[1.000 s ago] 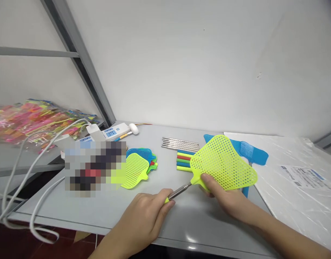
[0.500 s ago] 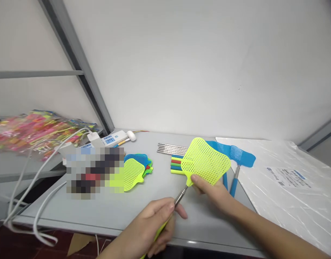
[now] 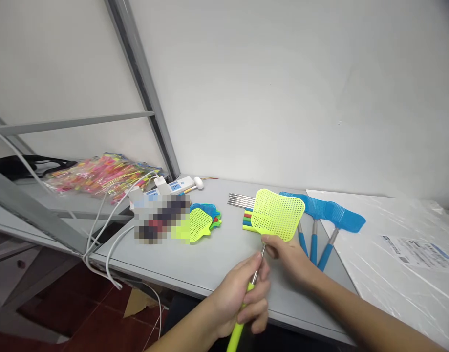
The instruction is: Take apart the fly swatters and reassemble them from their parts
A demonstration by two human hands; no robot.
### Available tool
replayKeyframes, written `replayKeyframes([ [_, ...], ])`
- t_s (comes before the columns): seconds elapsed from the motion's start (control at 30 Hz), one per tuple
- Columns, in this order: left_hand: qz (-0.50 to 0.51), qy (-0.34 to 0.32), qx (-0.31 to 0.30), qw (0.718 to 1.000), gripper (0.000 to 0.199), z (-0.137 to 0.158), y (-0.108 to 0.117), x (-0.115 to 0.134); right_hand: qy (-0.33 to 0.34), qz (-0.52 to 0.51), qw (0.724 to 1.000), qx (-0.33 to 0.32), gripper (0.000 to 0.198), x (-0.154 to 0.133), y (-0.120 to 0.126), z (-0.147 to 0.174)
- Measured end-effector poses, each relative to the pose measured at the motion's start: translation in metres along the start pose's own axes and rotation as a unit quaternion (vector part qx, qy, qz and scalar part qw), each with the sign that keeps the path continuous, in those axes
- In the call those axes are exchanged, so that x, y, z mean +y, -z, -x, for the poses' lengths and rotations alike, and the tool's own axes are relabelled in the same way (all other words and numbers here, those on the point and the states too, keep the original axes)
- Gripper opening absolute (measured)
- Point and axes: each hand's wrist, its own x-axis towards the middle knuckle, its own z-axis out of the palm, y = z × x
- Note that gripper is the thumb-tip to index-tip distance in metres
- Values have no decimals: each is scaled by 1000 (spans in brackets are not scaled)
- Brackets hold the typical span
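In the head view, the person holds a yellow-green swatter head (image 3: 277, 210) and a slim metal rod (image 3: 256, 271) above the near part of the grey tabletop (image 3: 180, 259). The right hand (image 3: 286, 252) has its grip pinching the bottom of the head, thumb on top. The left hand (image 3: 242, 298) has its grip closed around the rod and its yellow-green handle (image 3: 236, 337), which slants down toward the person. The rod's tip meets the neck area, but whether it is seated cannot be told.

Behind the held head lie metal rods (image 3: 242, 200) and coloured tubes (image 3: 248, 221), both partly covered by it. To the left sits a pile of loose swatter heads (image 3: 200, 222), near a pixelated patch. To the right, 3 blue swatters (image 3: 330, 212) overlap, the rightmost reaching onto a white wrapped sheet (image 3: 396, 278).
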Motion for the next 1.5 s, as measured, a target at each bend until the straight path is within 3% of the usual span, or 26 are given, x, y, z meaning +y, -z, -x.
replayKeyframes([
  [0.1, -1, 16, -3, 1000, 40, 13, 1, -4, 28, 25, 998, 51, 41, -2, 5, -3],
  [0.27, -11, 22, -2, 1000, 39, 36, 3, -6, 39, 33, 997, 55, 43, -3, 12, -6],
  [0.57, -92, -13, 68, 993, 41, 37, 4, -15, -2, 55, 989, -135, 50, 2, -11, 12],
  [0.7, -26, -25, 45, 998, 38, 26, 3, -15, -20, 83, 992, -94, 54, -5, 0, 6],
  [0.9, -72, 4, 13, 997, 36, 34, 12, 2, 33, 29, 998, 34, 54, -14, 38, -19],
  [1.03, -89, 7, 30, 996, 37, 39, 9, 7, 44, 0, 995, 86, 53, -7, 34, -22],
  [1.1, -93, 3, 44, 995, 37, 37, 6, 6, 33, 12, 997, 64, 49, -1, 19, -17],
  [1.2, -94, -16, 56, 994, 37, 32, 1, 4, 13, 51, 997, -57, 48, 5, -5, -5],
  [1.27, -100, -18, 49, 994, 37, 32, 0, 4, 25, 80, 992, -99, 53, 4, -13, 1],
  [1.33, -112, -3, 34, 993, 36, 35, 1, 6, 37, 105, 990, -86, 54, 0, -9, 2],
  [1.5, -157, 45, 33, 986, 37, 64, 12, 16, 33, 84, 994, 61, 53, -12, 29, -10],
])
